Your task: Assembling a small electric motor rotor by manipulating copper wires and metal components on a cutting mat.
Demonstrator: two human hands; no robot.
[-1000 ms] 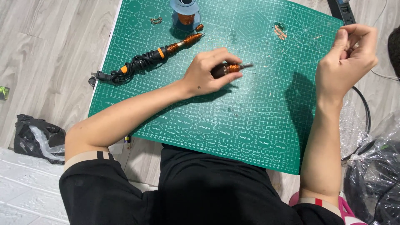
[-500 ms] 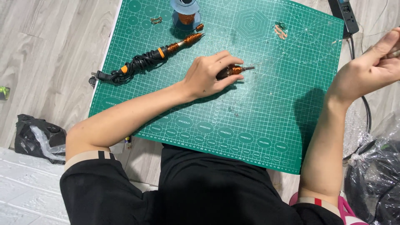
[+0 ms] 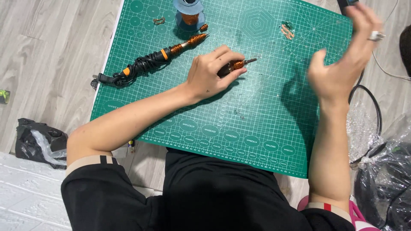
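Your left hand (image 3: 209, 75) grips the copper-wound tool (image 3: 236, 65), fingers closed around its rigid, light body; grip there, not the thin tip. Your right hand (image 3: 342, 64) hangs open, empty.

The left hand (image 3: 209, 75) lies low with its bare forearm stretched forward from a black short sleeve, wrist straight, fingers curled down and inward in a closed grip, thumb tucked beneath. The right hand (image 3: 342, 64) is raised, blurred, palm turned toward the left, fingers loosely spread and empty, a ring on one finger. Its forearm stands nearly upright, elbow bent close to the body.
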